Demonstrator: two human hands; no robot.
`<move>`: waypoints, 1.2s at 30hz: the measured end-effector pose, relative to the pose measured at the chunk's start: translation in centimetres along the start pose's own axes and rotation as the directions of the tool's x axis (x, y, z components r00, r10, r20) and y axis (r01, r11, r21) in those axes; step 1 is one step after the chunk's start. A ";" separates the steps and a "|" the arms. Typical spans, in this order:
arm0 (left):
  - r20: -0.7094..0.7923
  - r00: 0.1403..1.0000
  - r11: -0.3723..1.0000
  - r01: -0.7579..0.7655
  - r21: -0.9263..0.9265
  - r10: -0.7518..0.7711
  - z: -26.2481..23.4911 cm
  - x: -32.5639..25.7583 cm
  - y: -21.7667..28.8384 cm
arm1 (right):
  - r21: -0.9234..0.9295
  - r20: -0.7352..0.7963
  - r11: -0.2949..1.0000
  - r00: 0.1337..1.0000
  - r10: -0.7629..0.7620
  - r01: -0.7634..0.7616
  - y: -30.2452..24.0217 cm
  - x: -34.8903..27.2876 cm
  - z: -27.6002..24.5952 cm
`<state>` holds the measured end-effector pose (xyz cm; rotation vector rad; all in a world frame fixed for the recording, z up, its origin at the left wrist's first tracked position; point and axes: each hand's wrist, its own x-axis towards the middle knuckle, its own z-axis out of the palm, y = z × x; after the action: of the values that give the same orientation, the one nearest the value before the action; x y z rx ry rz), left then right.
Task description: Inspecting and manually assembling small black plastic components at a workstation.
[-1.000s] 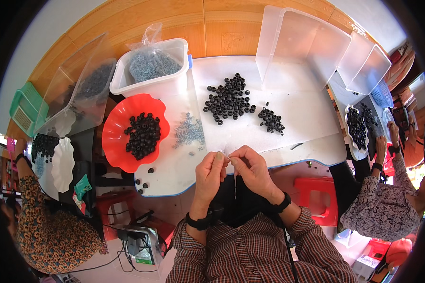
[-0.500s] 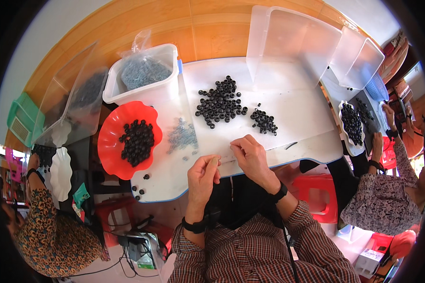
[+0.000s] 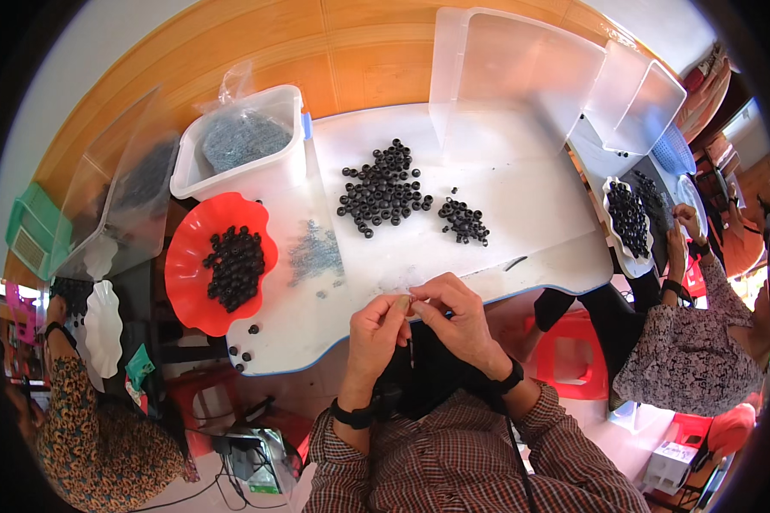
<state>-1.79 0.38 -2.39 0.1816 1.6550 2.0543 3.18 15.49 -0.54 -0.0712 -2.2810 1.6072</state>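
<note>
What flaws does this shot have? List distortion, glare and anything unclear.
Head view: fisheye bend curves the table and wood panel, with black corners; head view: bright patches wash out at both side edges; head view: the pale bits merge into a haze; head view: the tiny item between left hand and right hand is too small to identify.

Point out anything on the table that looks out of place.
Some black beads lie loose near the front edge of the table, outside the red bowl holding others, as if strayed. A lone dark strip lies apart, front right.
</note>
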 end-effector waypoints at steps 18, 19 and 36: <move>0.064 0.878 0.644 -0.395 0.654 0.474 3.2 7.0 1.4 | 0.029 -0.176 0.994 0.978 0.113 -0.110 2.4 0.6 -2.8; 0.066 0.878 0.645 -0.397 0.654 0.473 3.6 7.9 1.4 | 0.029 -0.185 0.989 0.972 0.145 -0.142 2.6 0.5 -2.8; 0.228 0.884 0.338 -0.378 0.862 0.408 7.6 14.5 1.6 | 0.071 -0.202 0.988 0.968 0.146 -0.134 4.4 0.6 -3.3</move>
<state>-11.79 13.40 -1.78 1.0152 2.7969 1.1433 2.93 20.22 -3.41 -0.3762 -2.1102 1.6478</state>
